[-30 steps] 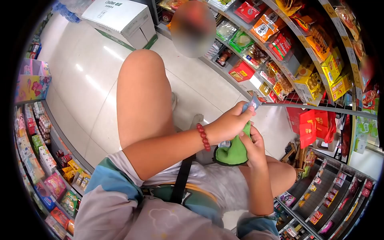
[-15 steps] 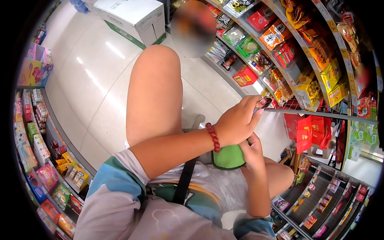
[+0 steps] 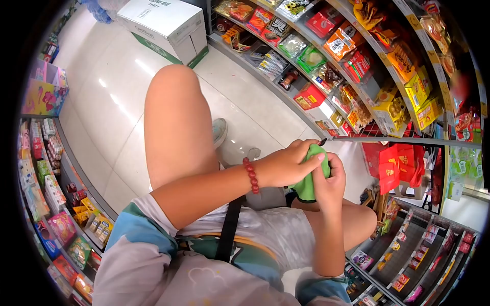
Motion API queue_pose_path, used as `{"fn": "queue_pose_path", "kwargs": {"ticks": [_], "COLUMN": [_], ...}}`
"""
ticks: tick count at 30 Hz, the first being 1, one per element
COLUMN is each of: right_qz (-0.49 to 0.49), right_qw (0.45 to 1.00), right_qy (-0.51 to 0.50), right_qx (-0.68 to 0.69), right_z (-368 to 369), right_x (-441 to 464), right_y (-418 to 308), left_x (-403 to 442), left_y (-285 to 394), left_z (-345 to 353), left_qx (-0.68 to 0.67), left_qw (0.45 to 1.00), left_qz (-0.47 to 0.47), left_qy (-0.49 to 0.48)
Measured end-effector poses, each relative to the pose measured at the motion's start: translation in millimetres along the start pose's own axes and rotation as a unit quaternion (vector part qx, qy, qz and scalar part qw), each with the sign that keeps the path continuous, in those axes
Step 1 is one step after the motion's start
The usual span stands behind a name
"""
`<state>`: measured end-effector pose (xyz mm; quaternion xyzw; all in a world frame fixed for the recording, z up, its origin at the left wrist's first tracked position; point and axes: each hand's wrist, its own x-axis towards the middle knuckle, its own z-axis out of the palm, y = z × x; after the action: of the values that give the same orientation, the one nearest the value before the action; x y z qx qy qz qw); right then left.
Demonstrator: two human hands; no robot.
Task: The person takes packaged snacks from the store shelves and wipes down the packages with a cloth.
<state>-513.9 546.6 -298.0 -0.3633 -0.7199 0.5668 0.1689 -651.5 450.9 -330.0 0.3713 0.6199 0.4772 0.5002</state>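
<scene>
My left hand, with a red bead bracelet at its wrist, is closed on a bunched green cloth. From the right, my right hand grips the same cloth, its fingers bent against it. A small dark tip sticks out beyond my left fingertips, above the cloth; the rest of that thing is hidden by the fingers and cloth. Both hands meet in front of my bent legs, near the low end of a snack shelf.
A shelf of packaged snacks rises at upper right. Red bags hang below its edge. At lower right stands a rack with small packets. Another goods shelf curves along the left. A white carton sits on the tiled floor.
The green cloth has moved up from below my hands and is now bunched between them. The small dark-and-red item at my left fingertips is now mostly hidden. My view and knee shifted slightly.
</scene>
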Motion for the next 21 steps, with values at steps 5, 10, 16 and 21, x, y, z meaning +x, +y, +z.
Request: {"fn": "queue_pose_path", "kwargs": {"ticks": [5, 10, 16, 21], "right_qz": [-0.021, -0.021, -0.154, -0.242], "right_qw": [0.997, 0.991, 0.970, 0.950], "right_qy": [0.059, 0.111, 0.082, 0.020], "right_qx": [-0.052, -0.075, -0.170, -0.195], "right_z": [-4.7, -29.7, -22.2, -9.9], "right_x": [3.5, 19.2, 21.1, 19.5], "right_y": [-5.7, -1.4, -2.6, -0.7], "left_x": [6.4, 0.4, 13.9, 28.5], "left_y": [-4.5, 15.8, 6.3, -5.4], "left_z": [-3.0, -13.0, -9.4, -6.3], "left_qx": [-0.147, -0.162, -0.313, -0.363], "left_qw": [0.985, 0.979, 0.938, 0.922], "left_qz": [0.068, -0.038, -0.078, -0.120], "left_qy": [-0.062, -0.120, -0.126, -0.066]}}
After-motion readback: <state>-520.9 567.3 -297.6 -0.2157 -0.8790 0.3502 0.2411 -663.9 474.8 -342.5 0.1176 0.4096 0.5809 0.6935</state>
